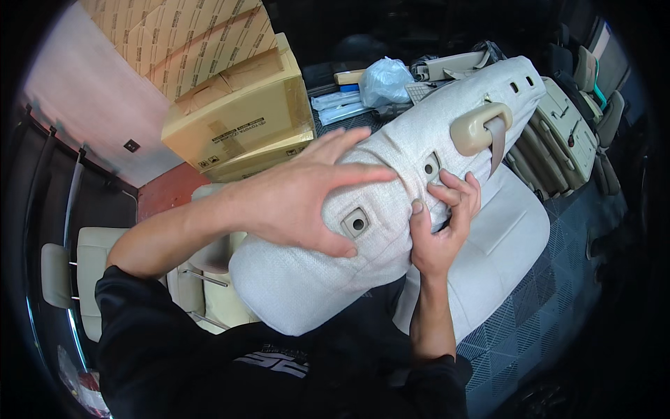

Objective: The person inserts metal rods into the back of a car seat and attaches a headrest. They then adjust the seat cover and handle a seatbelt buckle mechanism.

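A car seat back in a light grey woven cover (293, 293) lies slantwise before me, its top edge facing up. Across the cover my left hand (300, 199) is spread, thumb and fingers wide apart, pressing on the cloth. My right hand (447, 223) has bent fingers and thumb at a fold in the cloth, seemingly pinching it. Between the hands are two square headrest sleeves, a near one (358, 223) and a farther one (430, 167), each with a dark round hole. A beige plastic belt guide (473, 133) with a grey seat belt (497, 143) sits farther right.
Cardboard boxes (237, 119) stand at the back left. A plastic bag (385, 82) and wrapped parts lie behind the seat back. More beige seats (558, 140) are at the right, a headrest (56, 276) at the left. A pale seat cushion (502, 237) rests on patterned flooring (551, 258).
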Demonstrator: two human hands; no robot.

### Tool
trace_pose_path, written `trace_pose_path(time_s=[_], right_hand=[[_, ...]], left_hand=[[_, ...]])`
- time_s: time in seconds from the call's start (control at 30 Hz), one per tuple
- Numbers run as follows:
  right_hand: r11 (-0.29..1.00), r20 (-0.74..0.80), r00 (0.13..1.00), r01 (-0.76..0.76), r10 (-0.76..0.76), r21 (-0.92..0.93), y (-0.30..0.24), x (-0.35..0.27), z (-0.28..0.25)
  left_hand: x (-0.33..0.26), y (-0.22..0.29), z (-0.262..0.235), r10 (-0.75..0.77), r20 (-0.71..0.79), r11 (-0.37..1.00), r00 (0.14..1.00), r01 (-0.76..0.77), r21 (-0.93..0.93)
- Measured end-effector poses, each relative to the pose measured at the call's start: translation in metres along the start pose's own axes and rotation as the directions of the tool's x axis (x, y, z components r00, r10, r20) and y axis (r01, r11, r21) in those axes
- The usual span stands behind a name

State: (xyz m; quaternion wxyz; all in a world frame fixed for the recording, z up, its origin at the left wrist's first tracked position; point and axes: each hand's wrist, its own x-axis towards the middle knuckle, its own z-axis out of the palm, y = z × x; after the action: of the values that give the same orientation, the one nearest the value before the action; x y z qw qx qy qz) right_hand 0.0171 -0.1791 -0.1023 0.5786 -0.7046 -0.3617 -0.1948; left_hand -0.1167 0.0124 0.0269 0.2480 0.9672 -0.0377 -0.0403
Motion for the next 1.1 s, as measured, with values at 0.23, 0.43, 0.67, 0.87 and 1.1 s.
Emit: trace_pose_path(time_s=[0.23,0.43,0.67,0.87,1.1], right_hand=[[0.999,-0.014,0.999,0.035,-0.035,0.02,0.006,0.001,0.0],[0.998,-0.024,0.998,0.054,-0.053,0.029,0.006,0.0,-0.002],[1.0,0.082,0.996,0.018,-0.016,-0.021,-0.006,0.001,-0.007],[0.995,0.132,0.99,-0.03,0.043,-0.096,-0.028,-0.009,0.0],[0.997,0.15,0.988,-0.027,0.038,-0.071,-0.023,-0.009,0.002]], left_hand=[[0.062,-0.015,-0.003,0.331,0.059,0.939,0.942,-0.335,0.08],[0.056,-0.018,-0.013,0.264,0.173,0.963,0.949,-0.268,0.004],[0.054,-0.03,-0.016,0.273,0.191,0.961,0.943,-0.258,-0.099],[0.053,-0.036,-0.009,0.284,0.214,0.958,0.934,-0.269,-0.101],[0.054,-0.04,-0.01,0.296,0.256,0.955,0.92,-0.29,-0.063]])
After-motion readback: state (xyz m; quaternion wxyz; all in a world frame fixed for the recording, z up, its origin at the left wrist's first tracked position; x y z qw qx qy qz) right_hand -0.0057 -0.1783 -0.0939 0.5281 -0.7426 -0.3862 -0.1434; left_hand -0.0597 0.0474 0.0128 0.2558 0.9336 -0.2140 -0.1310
